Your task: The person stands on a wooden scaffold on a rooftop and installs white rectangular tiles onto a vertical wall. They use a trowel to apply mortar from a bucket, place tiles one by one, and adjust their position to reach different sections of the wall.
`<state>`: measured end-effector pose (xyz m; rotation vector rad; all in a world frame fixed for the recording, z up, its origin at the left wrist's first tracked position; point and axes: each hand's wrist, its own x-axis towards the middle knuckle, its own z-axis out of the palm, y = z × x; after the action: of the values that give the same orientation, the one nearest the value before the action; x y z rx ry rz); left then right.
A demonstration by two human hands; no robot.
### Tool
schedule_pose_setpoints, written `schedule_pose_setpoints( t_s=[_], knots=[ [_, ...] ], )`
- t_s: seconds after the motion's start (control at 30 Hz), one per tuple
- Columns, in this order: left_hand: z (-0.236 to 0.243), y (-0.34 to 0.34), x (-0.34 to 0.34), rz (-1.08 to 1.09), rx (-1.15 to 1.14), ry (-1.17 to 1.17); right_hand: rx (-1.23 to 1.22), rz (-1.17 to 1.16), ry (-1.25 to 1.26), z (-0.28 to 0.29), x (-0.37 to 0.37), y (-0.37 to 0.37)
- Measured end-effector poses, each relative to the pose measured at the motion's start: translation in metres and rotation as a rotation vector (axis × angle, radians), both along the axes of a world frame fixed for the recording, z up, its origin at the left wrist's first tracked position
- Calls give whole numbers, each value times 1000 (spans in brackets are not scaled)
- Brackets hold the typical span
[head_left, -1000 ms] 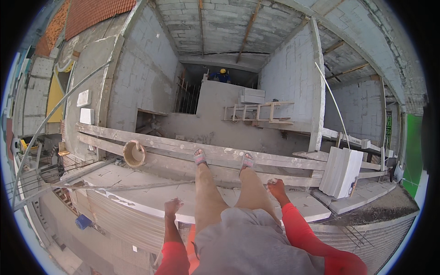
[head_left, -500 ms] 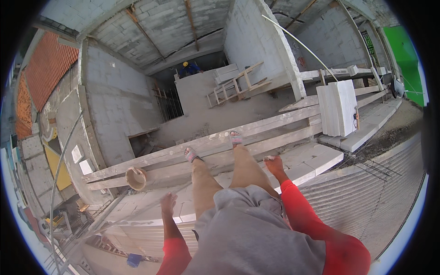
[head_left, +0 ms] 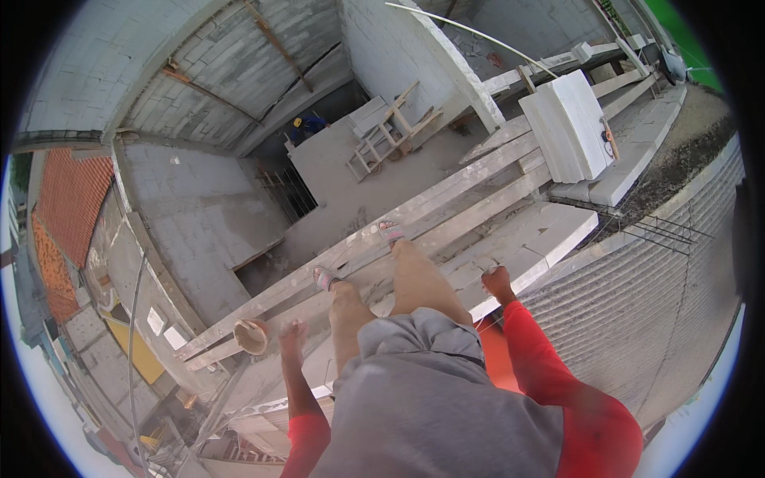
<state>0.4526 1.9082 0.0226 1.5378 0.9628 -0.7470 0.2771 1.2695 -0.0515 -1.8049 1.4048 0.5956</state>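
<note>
My left hand (head_left: pixel 293 338) hangs with its fingers loosely stretched, a little blurred, and nothing shows in it. It is nearest to a round bucket (head_left: pixel 251 336) with a pale inside, beside the planks. Out to the right, my right hand (head_left: pixel 496 282) is closed above the pale block row (head_left: pixel 550 231). Something thin and dark shows at its fingers, too small to name. My sandalled feet rest on two long, mortar-stained wooden planks (head_left: pixel 351 251). A stack of white blocks (head_left: pixel 566 127) stands on the planks ahead to the right, with a small orange-and-black tool (head_left: pixel 610 142) against its side.
Below, beyond the planks, a person in a yellow helmet (head_left: pixel 307 127) is near a wooden frame (head_left: pixel 390 139) on a concrete floor. A corrugated roof (head_left: pixel 598 319) slopes away at right, with thin steel bars (head_left: pixel 669 235) at its edge. A long pole (head_left: pixel 134 350) rises at left.
The view has turned, so the planks slant more steeply. My right hand has risen slightly in the picture and stays closed. My left hand is now closer to the bucket.
</note>
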Motion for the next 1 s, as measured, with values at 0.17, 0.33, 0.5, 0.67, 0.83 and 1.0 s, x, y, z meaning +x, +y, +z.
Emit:
schedule_pose_setpoints(
  t_s=[0.17,0.33,0.5,0.67,0.83,1.0],
  knots=[
    [17,-28,-34,27,35,90,-4,0,-50,16,1,-23],
    [32,-39,-81,53,31,210,-18,110,17,26,-1,-9],
    [21,-24,-94,1,11,291,27,58,10,40,-11,25],
    [-15,0,-71,17,-23,273,74,-26,23,74,-41,58],
    [-34,-2,-31,-45,-26,241,-136,118,-48,99,-69,59],
    [-31,-26,4,-93,-12,191,-83,64,3,97,-88,35]
  ],
)
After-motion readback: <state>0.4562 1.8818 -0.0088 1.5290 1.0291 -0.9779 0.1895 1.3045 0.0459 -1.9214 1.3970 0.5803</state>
